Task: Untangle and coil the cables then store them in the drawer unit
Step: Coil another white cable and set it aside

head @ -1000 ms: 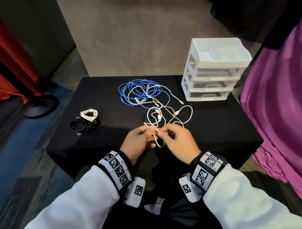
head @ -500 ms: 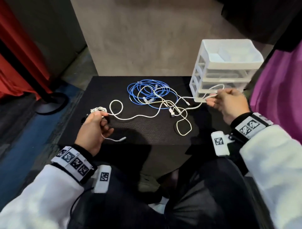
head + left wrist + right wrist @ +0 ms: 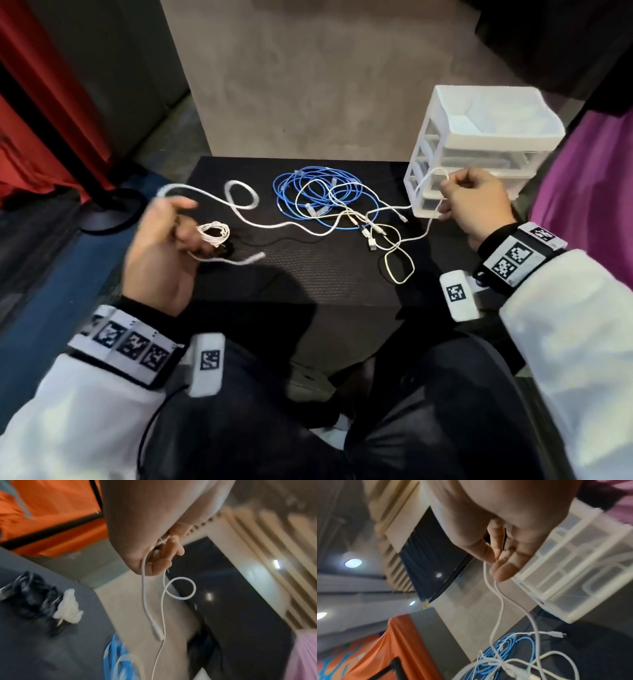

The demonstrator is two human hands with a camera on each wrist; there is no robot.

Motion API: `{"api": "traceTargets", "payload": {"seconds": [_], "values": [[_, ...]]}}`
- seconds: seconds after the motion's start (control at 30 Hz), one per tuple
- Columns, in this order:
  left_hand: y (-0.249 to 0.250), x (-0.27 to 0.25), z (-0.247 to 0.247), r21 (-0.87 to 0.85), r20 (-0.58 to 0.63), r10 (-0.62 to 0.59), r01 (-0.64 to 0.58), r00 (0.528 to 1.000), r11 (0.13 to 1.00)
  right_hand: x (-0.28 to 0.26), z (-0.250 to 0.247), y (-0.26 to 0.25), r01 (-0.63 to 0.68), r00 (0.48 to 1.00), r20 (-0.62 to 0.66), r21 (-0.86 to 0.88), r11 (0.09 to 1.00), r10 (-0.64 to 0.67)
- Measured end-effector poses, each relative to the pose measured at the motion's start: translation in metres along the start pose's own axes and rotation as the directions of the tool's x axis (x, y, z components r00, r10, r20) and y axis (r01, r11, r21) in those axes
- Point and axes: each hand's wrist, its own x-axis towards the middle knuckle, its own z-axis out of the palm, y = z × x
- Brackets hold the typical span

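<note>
Stretching left to right across the black tabletop (image 3: 308,274), the white cable (image 3: 274,224) has its long axis running between the two hands. The left hand (image 3: 161,246) pinches it near one end, whose plug (image 3: 157,634) dangles below the curled fingers; the right hand (image 3: 476,202) pinches a doubled length in front of the white drawer unit (image 3: 486,144). Midway it crosses the blue cable coil (image 3: 322,192) and other tangled white leads. A small coiled white cable (image 3: 214,233) lies by the left hand. Half a second ago the left hand sat lower; it has since risen, lifting a loop.
</note>
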Motion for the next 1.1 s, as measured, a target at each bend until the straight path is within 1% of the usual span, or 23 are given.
{"api": "traceTargets", "payload": {"seconds": [0.07, 0.13, 0.17, 0.23, 0.27, 0.33, 0.37, 0.4, 0.43, 0.5, 0.53, 0.57, 0.6, 0.67, 0.77, 0.8, 0.83, 0.87, 0.93, 0.97, 1.0, 1.07, 1.1], "values": [[0.021, 0.016, -0.011, -0.104, -0.091, 0.037, -0.046, 0.995, 0.994, 0.001, -0.002, 0.002, -0.06, 0.996, -0.053, 0.133, 0.989, 0.068], [0.034, 0.025, -0.016, -0.117, -0.119, 0.029, -0.043, 0.992, 0.992, 0.0, -0.004, 0.01, -0.107, 0.992, -0.052, 0.159, 0.982, 0.117], [0.035, 0.026, -0.014, -0.099, -0.095, 0.02, -0.03, 0.995, 0.995, -0.002, -0.003, 0.016, -0.122, 0.991, -0.037, 0.101, 0.987, 0.127], [0.029, 0.018, -0.004, -0.027, 0.009, 0.002, -0.002, 1.0, 1.0, -0.014, 0.002, 0.022, -0.072, 0.997, -0.012, -0.198, 0.977, 0.071], [0.025, 0.012, 0.003, 0.013, 0.065, -0.007, 0.006, 0.998, 1.0, -0.027, 0.005, 0.019, -0.002, 1.0, 0.011, -0.32, 0.947, 0.006], [0.016, -0.002, 0.019, 0.089, 0.147, -0.034, 0.021, 0.988, 0.996, -0.055, 0.019, 0.014, 0.199, 0.98, 0.095, -0.401, 0.894, -0.176], [0.011, -0.01, 0.028, 0.116, 0.189, -0.057, 0.035, 0.98, 0.993, -0.069, 0.028, 0.011, 0.287, 0.956, 0.169, -0.365, 0.886, -0.24], [0.007, -0.019, 0.037, 0.13, 0.242, -0.085, 0.054, 0.966, 0.99, -0.085, 0.038, 0.005, 0.336, 0.925, 0.285, -0.305, 0.891, -0.251], [0.004, -0.027, 0.046, 0.131, 0.308, -0.115, 0.078, 0.944, 0.988, -0.096, 0.049, 0.005, 0.357, 0.873, 0.43, -0.24, 0.903, -0.231], [0.001, -0.044, 0.065, 0.107, 0.441, -0.175, 0.143, 0.88, 0.984, -0.117, 0.07, 0.005, 0.308, 0.709, 0.69, -0.117, 0.944, -0.145], [0.002, -0.051, 0.072, 0.091, 0.497, -0.2, 0.178, 0.845, 0.98, -0.124, 0.08, 0.008, 0.282, 0.65, 0.75, -0.087, 0.955, -0.124], [0.004, -0.056, 0.078, 0.072, 0.549, -0.214, 0.21, 0.808, 0.975, -0.128, 0.088, 0.011, 0.262, 0.627, 0.769, -0.06, 0.963, -0.122], [0.008, -0.061, 0.082, 0.049, 0.599, -0.214, 0.232, 0.772, 0.972, -0.13, 0.095, 0.014, 0.24, 0.638, 0.762, -0.062, 0.969, -0.11], [0.018, -0.065, 0.084, -0.022, 0.681, -0.186, 0.275, 0.708, 0.961, -0.127, 0.106, 0.02, 0.173, 0.689, 0.722, -0.082, 0.981, -0.061], [0.036, -0.065, 0.074, -0.152, 0.742, -0.146, 0.377, 0.654, 0.914, -0.104, 0.112, 0.034, 0.095, 0.815, 0.578, -0.17, 0.981, 0.021], [0.04, -0.065, 0.07, -0.179, 0.744, -0.14, 0.396, 0.654, 0.901, -0.095, 0.11, 0.035, 0.073, 0.853, 0.521, -0.208, 0.975, 0.047], [0.044, -0.064, 0.065, -0.182, 0.725, -0.148, 0.395, 0.672, 0.901, -0.086, 0.106, 0.032, 0.074, 0.888, 0.459, -0.228, 0.971, 0.04], [0.045, -0.064, 0.061, -0.157, 0.684, -0.174, 0.376, 0.708, 0.913, -0.077, 0.099, 0.026, 0.106, 0.916, 0.402, -0.236, 0.966, -0.002], [0.042, -0.062, 0.053, -0.064, 0.554, -0.249, 0.34, 0.794, 0.938, -0.066, 0.081, -0.001, 0.246, 0.94, 0.291, -0.218, 0.944, -0.178], [0.038, -0.06, 0.049, -0.023, 0.486, -0.282, 0.335, 0.827, 0.942, -0.063, 0.072, -0.019, 0.335, 0.928, 0.238, -0.198, 0.921, -0.287], [0.033, -0.059, 0.045, 0.007, 0.423, -0.309, 0.338, 0.852, 0.941, -0.062, 0.061, -0.038, 0.431, 0.896, 0.198, -0.178, 0.885, -0.397], [0.021, -0.056, 0.04, 0.044, 0.318, -0.348, 0.353, 0.882, 0.935, -0.065, 0.039, -0.069, 0.595, 0.803, 0.169, -0.176, 0.784, -0.572], [0.014, -0.054, 0.039, 0.055, 0.279, -0.361, 0.36, 0.89, 0.931, -0.069, 0.029, -0.081, 0.64, 0.768, 0.177, -0.189, 0.744, -0.616]]}}
